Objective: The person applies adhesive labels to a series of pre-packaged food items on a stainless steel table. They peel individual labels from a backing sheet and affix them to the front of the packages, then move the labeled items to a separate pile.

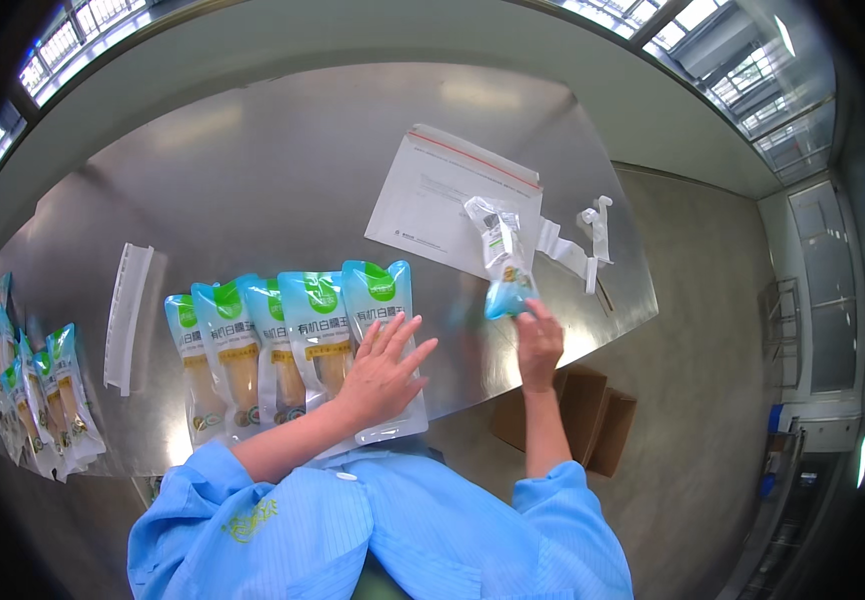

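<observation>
Several blue, white and clear plastic pouches of white corn cobs stand in a row on the steel table in front of me, partly overlapping. My left hand (384, 371), fingers spread, rests over the rightmost pouch (381, 300) of the row. To the right, my right hand (540, 337) pinches the blue end of another corn pouch (506, 259), which shows its printed back. That pouch lies over the lower right part of a flat white plastic mailer bag (451, 199) with a red strip along its top edge.
More corn pouches (46, 405) lie at the table's left end, near a white plastic strip (129, 319). Curled white strips (596, 229) and a thin brown stick (606, 295) are by the right edge of the steel table (252, 172). Cardboard boxes (582, 412) stand below.
</observation>
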The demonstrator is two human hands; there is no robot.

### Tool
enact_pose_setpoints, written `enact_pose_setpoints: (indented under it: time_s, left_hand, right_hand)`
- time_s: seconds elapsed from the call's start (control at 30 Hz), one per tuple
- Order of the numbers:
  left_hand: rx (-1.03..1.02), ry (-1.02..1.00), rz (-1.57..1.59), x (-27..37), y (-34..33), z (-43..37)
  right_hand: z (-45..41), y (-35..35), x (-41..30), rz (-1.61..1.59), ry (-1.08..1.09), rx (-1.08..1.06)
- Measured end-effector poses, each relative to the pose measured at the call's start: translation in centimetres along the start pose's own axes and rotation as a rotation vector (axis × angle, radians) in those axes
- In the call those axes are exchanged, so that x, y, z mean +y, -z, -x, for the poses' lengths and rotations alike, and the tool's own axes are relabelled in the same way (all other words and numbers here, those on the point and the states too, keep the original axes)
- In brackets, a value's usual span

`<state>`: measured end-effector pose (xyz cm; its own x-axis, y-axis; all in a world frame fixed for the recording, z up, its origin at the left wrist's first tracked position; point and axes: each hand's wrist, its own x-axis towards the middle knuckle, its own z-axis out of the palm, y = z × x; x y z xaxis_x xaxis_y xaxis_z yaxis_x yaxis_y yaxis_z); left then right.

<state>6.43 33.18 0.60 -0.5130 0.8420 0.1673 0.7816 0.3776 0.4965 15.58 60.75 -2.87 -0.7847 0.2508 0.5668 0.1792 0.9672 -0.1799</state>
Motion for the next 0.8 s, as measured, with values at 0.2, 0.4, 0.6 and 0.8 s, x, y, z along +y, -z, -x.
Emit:
enact_pose_setpoints:
  time_s: [0.2,0.4,0.6,0.8]
  left_hand:
    - [0.142,0.163,0.526,2.2,1.4,-4.8]
    - [-0.522,0.418,1.348,5.8,-2.6,-3.5]
    - [-0.431,0.873,1.446,4.1,-6.7,1.6]
    - [-0.438,0.331,0.52,4.4,-0.3,0.7]
  right_hand:
    - [-11.1,14.8,0.0,-0.144,0.269,0.247]
    - [-13.9,11.8,0.0,-0.627,-0.094,-0.426]
    - [-8.7,-7.7,-2.0,-0.83,-0.27,-0.767]
    - [-5.4,-13.1,-2.9,-0.758,-0.296,-0.423]
